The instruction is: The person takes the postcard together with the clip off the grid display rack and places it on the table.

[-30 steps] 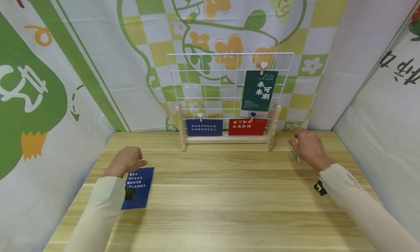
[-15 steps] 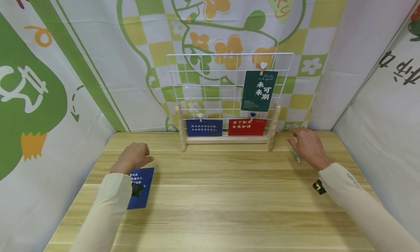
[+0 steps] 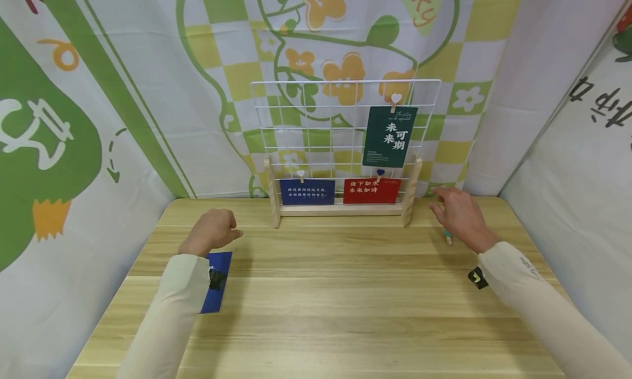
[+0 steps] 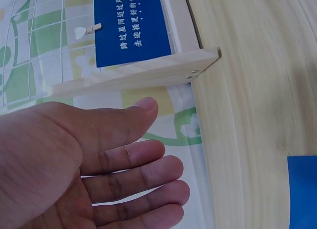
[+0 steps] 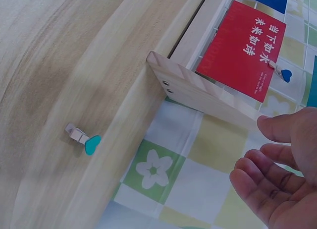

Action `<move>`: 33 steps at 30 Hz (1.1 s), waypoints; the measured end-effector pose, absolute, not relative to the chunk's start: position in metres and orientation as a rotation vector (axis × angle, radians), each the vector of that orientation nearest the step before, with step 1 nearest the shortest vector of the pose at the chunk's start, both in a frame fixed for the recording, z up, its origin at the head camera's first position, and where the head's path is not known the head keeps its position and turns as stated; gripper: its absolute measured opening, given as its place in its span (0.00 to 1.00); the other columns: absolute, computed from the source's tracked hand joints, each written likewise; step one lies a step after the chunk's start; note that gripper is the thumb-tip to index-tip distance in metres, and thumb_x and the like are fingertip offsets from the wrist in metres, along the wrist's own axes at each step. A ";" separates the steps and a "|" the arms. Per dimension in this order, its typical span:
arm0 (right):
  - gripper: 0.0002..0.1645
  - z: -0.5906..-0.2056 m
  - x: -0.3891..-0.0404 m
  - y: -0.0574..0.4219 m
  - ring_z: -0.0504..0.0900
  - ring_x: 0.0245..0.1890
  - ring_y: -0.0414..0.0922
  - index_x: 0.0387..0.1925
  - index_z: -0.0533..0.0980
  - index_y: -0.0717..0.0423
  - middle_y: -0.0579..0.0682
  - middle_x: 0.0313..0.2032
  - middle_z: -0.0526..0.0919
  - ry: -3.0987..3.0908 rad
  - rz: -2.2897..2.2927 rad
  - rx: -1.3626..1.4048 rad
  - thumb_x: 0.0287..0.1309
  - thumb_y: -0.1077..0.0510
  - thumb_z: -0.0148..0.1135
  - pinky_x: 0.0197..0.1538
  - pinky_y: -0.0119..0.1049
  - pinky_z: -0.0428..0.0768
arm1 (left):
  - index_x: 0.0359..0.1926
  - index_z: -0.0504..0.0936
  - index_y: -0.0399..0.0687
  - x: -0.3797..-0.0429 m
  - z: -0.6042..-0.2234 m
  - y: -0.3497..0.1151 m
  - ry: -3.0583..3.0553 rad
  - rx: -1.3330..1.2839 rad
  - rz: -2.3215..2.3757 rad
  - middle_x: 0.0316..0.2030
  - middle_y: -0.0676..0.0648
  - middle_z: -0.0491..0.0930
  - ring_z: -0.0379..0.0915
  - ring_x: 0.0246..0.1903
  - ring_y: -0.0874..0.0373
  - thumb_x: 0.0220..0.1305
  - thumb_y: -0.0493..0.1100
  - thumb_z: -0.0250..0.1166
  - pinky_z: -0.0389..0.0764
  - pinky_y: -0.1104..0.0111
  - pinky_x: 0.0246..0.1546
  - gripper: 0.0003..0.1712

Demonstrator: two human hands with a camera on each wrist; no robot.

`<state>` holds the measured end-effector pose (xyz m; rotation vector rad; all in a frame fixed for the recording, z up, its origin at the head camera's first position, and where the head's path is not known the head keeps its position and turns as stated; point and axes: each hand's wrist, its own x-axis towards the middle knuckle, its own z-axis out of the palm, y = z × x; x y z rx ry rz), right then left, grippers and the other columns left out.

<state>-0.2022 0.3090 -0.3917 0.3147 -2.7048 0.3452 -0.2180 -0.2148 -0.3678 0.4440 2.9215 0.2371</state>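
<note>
My left hand [image 3: 211, 231] hovers over the left of the table with relaxed fingers and nothing in its grasp. Partly hidden under that forearm lies a blue card [image 3: 215, 297] with white writing. On the right, my right hand [image 3: 460, 217] hangs in the air, fingers loosely bent and holding nothing. Close below it a small wooden clothespin [image 5: 78, 135] with a teal heart lies on the table. Between the hands stands a white wire grid rack [image 3: 316, 128] on wooden feet. Clipped to it are a green card [image 3: 382, 148], a red card [image 3: 370, 195] and a blue landscape card [image 3: 308, 198].
The wood-grain table [image 3: 326, 291] runs back to a patterned curtain [image 3: 237, 50], with more cloth at both sides. White heart clothespins hold the green and blue cards; a dark blue heart clothespin [image 5: 282, 73] holds the red one.
My left hand has moved right and slightly away from me, its forearm covering more of the loose blue card. The right hand has shifted only slightly, up and to the left.
</note>
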 end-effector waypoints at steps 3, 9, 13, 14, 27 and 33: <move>0.20 -0.390 -0.203 0.308 0.81 0.30 0.54 0.46 0.77 0.66 0.61 0.31 0.83 -2.709 0.344 0.320 0.52 0.57 0.64 0.33 0.49 0.77 | 0.39 0.81 0.35 -0.219 -0.367 -0.212 2.919 0.433 0.243 0.38 0.37 0.83 0.79 0.34 0.47 0.58 0.46 0.63 0.78 0.56 0.38 0.16; 0.18 -0.385 -0.203 0.305 0.81 0.32 0.55 0.44 0.77 0.67 0.64 0.34 0.83 -2.703 0.360 0.341 0.55 0.57 0.62 0.34 0.50 0.78 | 0.42 0.81 0.35 -0.221 -0.363 -0.206 2.919 0.432 0.273 0.43 0.36 0.81 0.79 0.40 0.43 0.59 0.46 0.62 0.78 0.54 0.42 0.17; 0.17 -0.382 -0.204 0.303 0.81 0.33 0.56 0.43 0.77 0.66 0.63 0.35 0.83 -2.700 0.373 0.332 0.55 0.57 0.62 0.34 0.50 0.78 | 0.43 0.81 0.35 -0.222 -0.361 -0.201 2.923 0.434 0.293 0.44 0.35 0.81 0.78 0.41 0.43 0.59 0.46 0.62 0.77 0.53 0.43 0.18; 0.17 -0.381 -0.204 0.303 0.81 0.33 0.56 0.43 0.77 0.66 0.63 0.35 0.83 -2.699 0.374 0.330 0.55 0.57 0.62 0.35 0.50 0.78 | 0.43 0.81 0.35 -0.222 -0.360 -0.200 2.929 0.434 0.298 0.44 0.35 0.81 0.78 0.41 0.43 0.59 0.46 0.62 0.77 0.53 0.43 0.17; 0.16 -0.373 -0.204 0.297 0.81 0.34 0.56 0.41 0.77 0.66 0.62 0.35 0.82 -2.680 0.415 0.316 0.53 0.59 0.63 0.38 0.50 0.77 | 0.41 0.81 0.37 -0.224 -0.349 -0.188 2.983 0.408 0.365 0.42 0.36 0.82 0.79 0.38 0.45 0.60 0.45 0.62 0.78 0.54 0.39 0.15; 0.14 -0.371 -0.204 0.297 0.81 0.35 0.56 0.40 0.77 0.65 0.63 0.36 0.83 -2.664 0.429 0.321 0.54 0.59 0.62 0.38 0.51 0.77 | 0.28 0.81 0.41 -0.229 -0.343 -0.180 3.017 0.449 0.357 0.23 0.47 0.79 0.69 0.20 0.58 0.58 0.45 0.63 0.71 0.65 0.24 0.11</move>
